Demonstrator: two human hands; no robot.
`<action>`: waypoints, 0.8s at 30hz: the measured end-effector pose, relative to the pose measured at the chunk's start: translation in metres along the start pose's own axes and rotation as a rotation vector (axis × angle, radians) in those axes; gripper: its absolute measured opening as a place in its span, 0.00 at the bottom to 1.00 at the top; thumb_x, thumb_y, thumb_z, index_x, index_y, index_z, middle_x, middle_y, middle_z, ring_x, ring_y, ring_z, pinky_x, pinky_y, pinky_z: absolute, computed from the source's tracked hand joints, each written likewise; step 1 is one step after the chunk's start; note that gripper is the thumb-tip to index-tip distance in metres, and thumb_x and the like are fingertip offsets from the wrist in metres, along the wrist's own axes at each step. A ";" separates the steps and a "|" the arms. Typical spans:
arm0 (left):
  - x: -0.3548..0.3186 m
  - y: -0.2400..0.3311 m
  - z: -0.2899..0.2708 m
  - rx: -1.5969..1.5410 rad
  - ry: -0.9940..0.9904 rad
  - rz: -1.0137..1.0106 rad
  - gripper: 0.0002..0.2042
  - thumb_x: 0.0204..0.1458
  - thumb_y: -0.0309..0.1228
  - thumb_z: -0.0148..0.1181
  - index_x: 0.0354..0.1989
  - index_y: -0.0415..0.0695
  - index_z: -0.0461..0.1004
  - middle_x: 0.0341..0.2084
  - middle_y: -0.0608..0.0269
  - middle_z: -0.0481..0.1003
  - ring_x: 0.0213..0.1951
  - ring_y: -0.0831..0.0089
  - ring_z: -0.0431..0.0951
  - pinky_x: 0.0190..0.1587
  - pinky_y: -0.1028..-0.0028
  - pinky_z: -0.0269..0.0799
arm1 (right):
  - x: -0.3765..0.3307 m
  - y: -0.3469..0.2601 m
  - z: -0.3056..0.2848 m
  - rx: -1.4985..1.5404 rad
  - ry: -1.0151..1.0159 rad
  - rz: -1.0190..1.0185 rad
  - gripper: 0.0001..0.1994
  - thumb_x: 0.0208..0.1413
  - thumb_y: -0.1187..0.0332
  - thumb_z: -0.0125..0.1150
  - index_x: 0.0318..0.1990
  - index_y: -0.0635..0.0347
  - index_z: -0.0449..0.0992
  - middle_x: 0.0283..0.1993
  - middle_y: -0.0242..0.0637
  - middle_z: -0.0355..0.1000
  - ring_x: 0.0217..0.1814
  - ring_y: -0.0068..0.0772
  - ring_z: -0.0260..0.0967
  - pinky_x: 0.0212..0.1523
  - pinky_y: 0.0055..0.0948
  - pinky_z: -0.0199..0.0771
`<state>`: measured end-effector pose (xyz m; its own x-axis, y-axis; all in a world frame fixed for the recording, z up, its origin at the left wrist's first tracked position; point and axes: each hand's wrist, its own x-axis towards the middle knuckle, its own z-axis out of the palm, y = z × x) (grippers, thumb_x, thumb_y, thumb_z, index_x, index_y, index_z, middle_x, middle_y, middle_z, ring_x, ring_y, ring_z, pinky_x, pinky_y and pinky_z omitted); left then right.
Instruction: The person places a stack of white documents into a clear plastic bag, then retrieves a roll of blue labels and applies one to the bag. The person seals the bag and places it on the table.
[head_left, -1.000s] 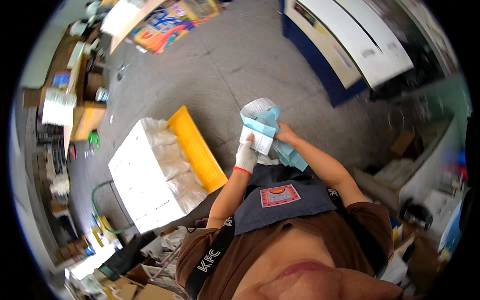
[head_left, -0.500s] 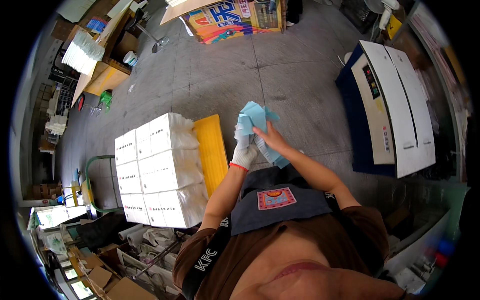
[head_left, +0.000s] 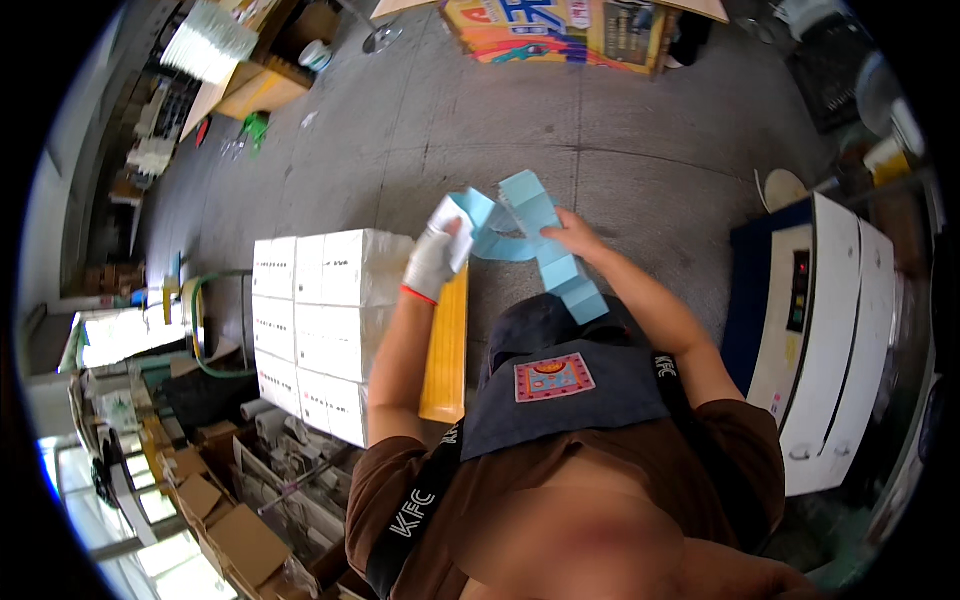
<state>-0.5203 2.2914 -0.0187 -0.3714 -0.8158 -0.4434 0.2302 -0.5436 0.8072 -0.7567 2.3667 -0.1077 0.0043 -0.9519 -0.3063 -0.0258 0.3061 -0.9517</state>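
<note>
A light-blue folded paper strip (head_left: 562, 274) with crosswise creases stretches between my hands, above the floor in front of my apron. My left hand (head_left: 431, 264), in a white knit glove with a red cuff, is closed on the strip's left part, where a white face shows. My bare right hand (head_left: 578, 238) pinches the other part, which hangs down toward my apron in panels. Between the hands a blue loop of the strip sags. Some of the left fingers are hidden behind the paper.
To the left, stacked white packages (head_left: 330, 335) in clear wrap stand on a yellow platform (head_left: 447, 350). A white machine (head_left: 828, 340) with a button panel is at the right. A printed colourful box (head_left: 560, 35) stands ahead. Cardboard (head_left: 245, 540) clutters the lower left.
My hands have moved apart, left hand leftward and right hand rightward. The bunched blue paper has opened out into a longer strip between them. The view has shifted somewhat.
</note>
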 end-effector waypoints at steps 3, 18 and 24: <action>0.024 0.072 -0.020 0.046 -0.019 0.069 0.15 0.51 0.21 0.45 0.48 0.40 0.68 0.40 0.59 0.73 0.41 0.70 0.75 0.44 0.70 0.73 | 0.050 0.009 -0.028 -0.300 -0.035 0.057 0.26 0.48 0.66 0.58 0.54 0.68 0.62 0.52 0.46 0.66 0.52 0.39 0.65 0.50 0.32 0.65; 0.204 0.448 -0.063 0.130 0.042 0.515 0.16 0.53 0.25 0.44 0.50 0.35 0.66 0.40 0.54 0.73 0.39 0.68 0.77 0.38 0.74 0.76 | 0.346 -0.019 -0.043 -0.982 -0.071 0.165 0.22 0.46 0.69 0.51 0.51 0.64 0.63 0.46 0.54 0.68 0.47 0.54 0.66 0.44 0.47 0.67; 0.282 0.521 -0.056 0.425 -0.075 0.507 0.13 0.54 0.30 0.47 0.46 0.38 0.69 0.36 0.37 0.73 0.28 0.68 0.80 0.13 0.90 0.69 | 0.467 -0.021 0.002 -0.453 -0.124 0.191 0.21 0.43 0.68 0.58 0.48 0.66 0.68 0.45 0.47 0.71 0.45 0.41 0.69 0.46 0.35 0.67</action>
<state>-0.4547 1.7671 0.2548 -0.3760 -0.9254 0.0474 0.0235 0.0416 0.9989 -0.7518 1.9158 -0.2310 0.0755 -0.8625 -0.5004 -0.4687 0.4123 -0.7812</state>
